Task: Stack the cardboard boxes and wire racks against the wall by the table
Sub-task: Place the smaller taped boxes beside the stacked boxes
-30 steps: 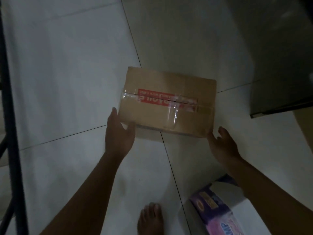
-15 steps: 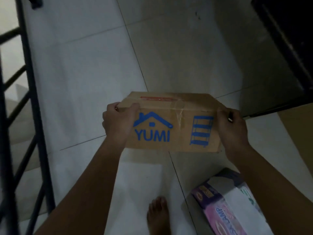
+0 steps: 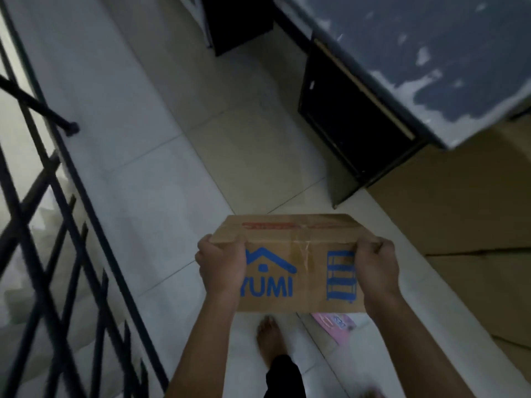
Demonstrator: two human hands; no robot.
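A brown cardboard box with a blue house logo, the word YUMI and a blue rack drawing is held off the floor in front of me. My left hand grips its upper left corner and my right hand grips its upper right corner. Red tape runs along the box's top face. The dark table with a worn blue-grey top stands at the upper right. Large flat cardboard pieces lean at the right, below the table.
A black metal stair railing runs down the left side with steps behind it. A pink package lies on the white tile floor just under the box. My bare foot stands below the box. A dark cabinet is at top centre.
Both hands closed on the box lying on the floor, tipped it up and lifted it. My view has swung up and forward, bringing the table and railing into sight.
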